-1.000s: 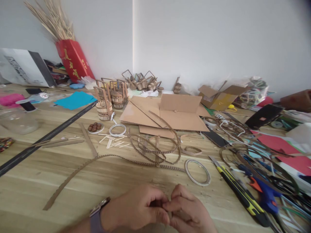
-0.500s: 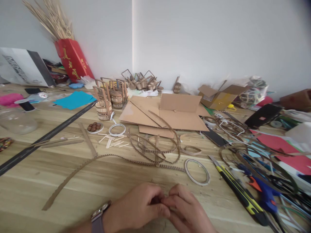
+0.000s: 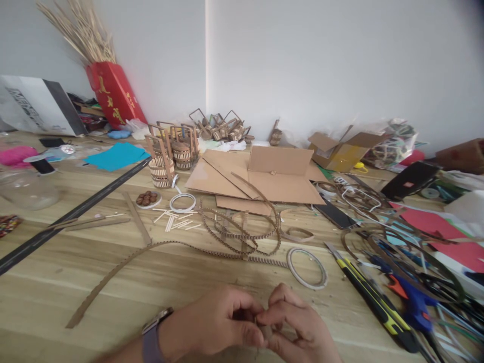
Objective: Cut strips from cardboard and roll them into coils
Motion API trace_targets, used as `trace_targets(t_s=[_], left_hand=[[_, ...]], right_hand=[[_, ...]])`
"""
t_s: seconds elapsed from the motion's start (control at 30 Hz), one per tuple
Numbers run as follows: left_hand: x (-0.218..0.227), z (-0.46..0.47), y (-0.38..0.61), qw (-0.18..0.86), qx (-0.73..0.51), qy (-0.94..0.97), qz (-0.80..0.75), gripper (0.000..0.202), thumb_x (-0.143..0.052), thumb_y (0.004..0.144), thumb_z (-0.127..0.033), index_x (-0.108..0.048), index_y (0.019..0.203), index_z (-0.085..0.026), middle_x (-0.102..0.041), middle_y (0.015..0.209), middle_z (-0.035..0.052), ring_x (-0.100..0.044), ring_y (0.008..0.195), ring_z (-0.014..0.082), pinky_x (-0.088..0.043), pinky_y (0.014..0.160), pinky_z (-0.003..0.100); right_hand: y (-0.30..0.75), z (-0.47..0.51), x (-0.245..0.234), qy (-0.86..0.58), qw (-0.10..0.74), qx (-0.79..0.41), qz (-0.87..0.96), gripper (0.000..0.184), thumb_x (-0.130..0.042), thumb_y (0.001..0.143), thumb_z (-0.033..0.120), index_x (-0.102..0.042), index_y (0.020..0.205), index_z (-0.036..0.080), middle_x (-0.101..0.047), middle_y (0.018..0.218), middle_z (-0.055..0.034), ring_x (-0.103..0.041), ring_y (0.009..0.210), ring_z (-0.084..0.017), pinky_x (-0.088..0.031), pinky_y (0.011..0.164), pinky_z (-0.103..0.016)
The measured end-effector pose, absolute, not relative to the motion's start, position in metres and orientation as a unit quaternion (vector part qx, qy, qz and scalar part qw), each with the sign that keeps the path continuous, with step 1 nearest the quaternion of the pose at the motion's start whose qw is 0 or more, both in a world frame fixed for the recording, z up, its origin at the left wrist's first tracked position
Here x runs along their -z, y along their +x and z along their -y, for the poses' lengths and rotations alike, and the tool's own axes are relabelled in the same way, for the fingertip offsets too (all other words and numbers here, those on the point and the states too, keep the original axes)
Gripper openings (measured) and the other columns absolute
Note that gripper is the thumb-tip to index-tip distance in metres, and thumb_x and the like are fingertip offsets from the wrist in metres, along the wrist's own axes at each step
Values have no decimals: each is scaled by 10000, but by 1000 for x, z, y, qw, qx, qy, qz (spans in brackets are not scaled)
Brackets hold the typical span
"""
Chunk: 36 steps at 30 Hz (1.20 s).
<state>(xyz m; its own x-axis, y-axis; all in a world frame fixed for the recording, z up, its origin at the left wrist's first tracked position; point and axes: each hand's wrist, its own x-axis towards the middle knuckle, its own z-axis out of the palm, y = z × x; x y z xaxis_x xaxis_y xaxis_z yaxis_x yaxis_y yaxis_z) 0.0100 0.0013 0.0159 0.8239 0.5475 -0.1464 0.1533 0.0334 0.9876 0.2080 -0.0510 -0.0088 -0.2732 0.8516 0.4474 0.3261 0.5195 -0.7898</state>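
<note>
At the near edge of the table my left hand [image 3: 217, 322] and my right hand [image 3: 297, 322] meet at the fingertips, both closed. Pinched between them is a small brown piece [image 3: 266, 333], which looks like cardboard; most of it is hidden by the fingers. A watch sits on my left wrist. Beyond the hands lies a long corrugated cardboard strip [image 3: 181, 245], curling into loops. At its right end is a roll of tape [image 3: 307, 268], and a yellow and black utility knife [image 3: 372, 297] lies right of my right hand.
Farther back are small wooden sticks [image 3: 170, 222], a dish of brown balls [image 3: 148, 199], another tape ring [image 3: 182, 202] and little baskets [image 3: 162, 171]. Cardboard sheets [image 3: 280, 187] lie at the centre. On the right are a blue glue gun [image 3: 416, 305], a phone [image 3: 336, 214] and tangled strips.
The fingers of my right hand have shifted and spread a little, so the small brown piece now shows between the fingertips. Things on the table have not moved.
</note>
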Motion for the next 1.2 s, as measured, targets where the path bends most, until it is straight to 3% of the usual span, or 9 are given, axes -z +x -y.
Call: trace_targets(t_s=[0.17,0.37,0.53,0.83,1.2], left_hand=[[-15,-1,9,632,-159,716,-253,621,-556,756,-755,-580,732,-135,-389,632,-47,-335,590,96,-238,501,206],[-13,-1,10,586,-173,747,-262,598,-516,801,-735,-541,706,-146,-393,626,-45,-351,594,101,-237,502,208],[-10,1,12,561,-156,758,-295,632,-438,820,-760,-483,636,-158,-367,596,-42,-342,564,100,-200,483,223],[-15,1,12,651,-153,682,-295,639,-624,667,-777,-585,717,-141,-398,612,-58,-332,576,92,-241,495,206],[-16,3,14,741,-129,609,-251,611,-694,626,-742,-626,731,-144,-429,599,-58,-333,551,80,-220,483,212]], right_hand=[[208,49,9,-399,445,-319,735,91,-779,760,274,-729,830,246,-555,716,12,-586,623,-109,-482,562,-189],[211,49,11,-400,414,-288,765,169,-716,765,122,-705,880,245,-562,768,0,-602,692,-123,-487,610,-197],[212,49,12,-426,368,-266,782,115,-720,776,164,-696,866,233,-579,804,-25,-603,743,-146,-489,642,-217],[208,50,10,-391,445,-340,730,122,-790,734,192,-706,805,244,-531,727,21,-564,633,-104,-463,569,-190],[207,46,12,-365,482,-371,705,183,-849,673,227,-744,815,274,-551,688,27,-556,620,-100,-456,553,-186]])
